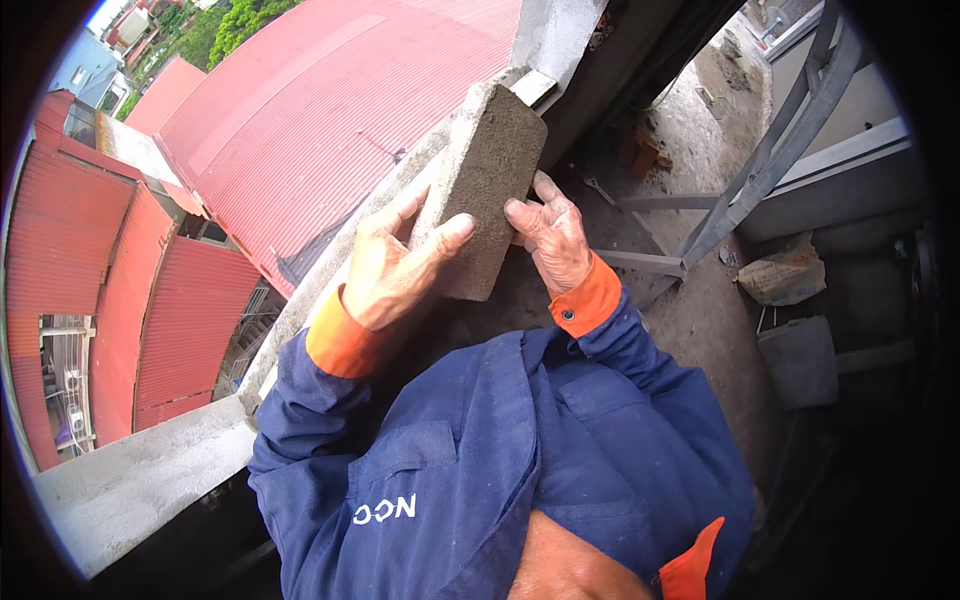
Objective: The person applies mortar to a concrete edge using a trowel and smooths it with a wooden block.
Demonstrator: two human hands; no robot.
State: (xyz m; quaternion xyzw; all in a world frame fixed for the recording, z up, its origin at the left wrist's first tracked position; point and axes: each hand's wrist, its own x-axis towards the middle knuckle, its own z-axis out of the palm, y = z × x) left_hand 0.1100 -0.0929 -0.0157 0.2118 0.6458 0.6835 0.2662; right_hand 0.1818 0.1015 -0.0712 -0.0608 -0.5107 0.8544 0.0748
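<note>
So the person's got a rough grey rectangular concrete block up in front of the chest, and as far as I can judge this is mid-job: pick-up done, placing not. The left hand has it by the left side, thumb across the face, and the right hand is grasping the right edge, thumb in front, so it's a proper two-handed hold. The block's tilted, far end higher up by the pale grey concrete ledge that runs from near left to far; can't tell if it's touching that ledge or just in front of it. Setting it down and letting go look like the bits left, and the back of the block is hidden, so no clue whether that side's ready. There are reddish brick-like pieces on the floor at far right, but whether they belong to this job, no idea.
</note>
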